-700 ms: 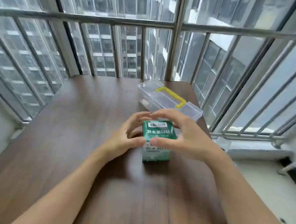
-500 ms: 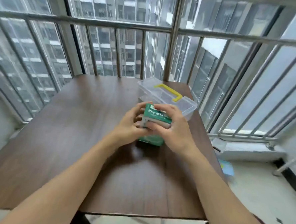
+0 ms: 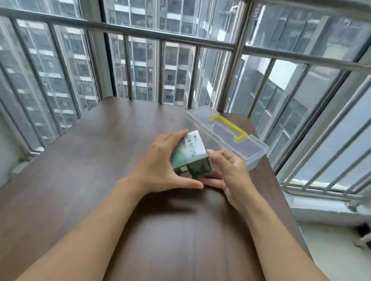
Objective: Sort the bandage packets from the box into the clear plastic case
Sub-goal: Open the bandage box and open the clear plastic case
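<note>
Box tipped over since 0.5 s ago: it had been upright between both hands, then lay tilted, one end toward the camera.

Left hand [image 3: 159,169] gripped the green-and-white box [image 3: 190,157], fingers curled over its far top edge, thumb stretched under the near end. Right hand [image 3: 230,175] sat against the box's right side, fingers bent at its upper corner and thumb tucked beneath; whether it actually clamped the box, couldn't tell. Box was held just above the dark wood worktop [image 3: 91,178], flaps looked closed. Clear plastic case [image 3: 228,138] with yellow handle [image 3: 228,127] sat lid-down near the worktop's far right corner, just beyond the right hand. No packets visible.
</note>
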A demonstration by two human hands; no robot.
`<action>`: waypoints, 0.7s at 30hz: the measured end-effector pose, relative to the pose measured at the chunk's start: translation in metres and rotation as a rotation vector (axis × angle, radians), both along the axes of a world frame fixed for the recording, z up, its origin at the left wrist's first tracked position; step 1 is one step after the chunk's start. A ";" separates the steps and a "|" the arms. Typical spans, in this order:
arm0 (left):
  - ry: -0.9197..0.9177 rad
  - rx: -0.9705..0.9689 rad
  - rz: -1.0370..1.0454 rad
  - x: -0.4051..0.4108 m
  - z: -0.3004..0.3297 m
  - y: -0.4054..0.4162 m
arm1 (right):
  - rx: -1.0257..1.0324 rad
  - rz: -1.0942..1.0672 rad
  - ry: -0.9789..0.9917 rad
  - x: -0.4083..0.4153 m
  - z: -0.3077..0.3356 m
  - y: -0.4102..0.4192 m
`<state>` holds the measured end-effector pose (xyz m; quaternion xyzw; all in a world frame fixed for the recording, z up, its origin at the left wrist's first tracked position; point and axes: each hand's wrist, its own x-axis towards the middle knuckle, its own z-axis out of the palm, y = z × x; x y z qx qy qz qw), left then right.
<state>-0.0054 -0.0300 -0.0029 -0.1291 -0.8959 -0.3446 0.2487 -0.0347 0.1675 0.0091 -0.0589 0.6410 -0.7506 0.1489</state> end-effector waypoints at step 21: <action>0.265 -0.244 0.055 -0.005 -0.006 0.004 | 0.092 0.055 0.162 -0.008 -0.016 -0.002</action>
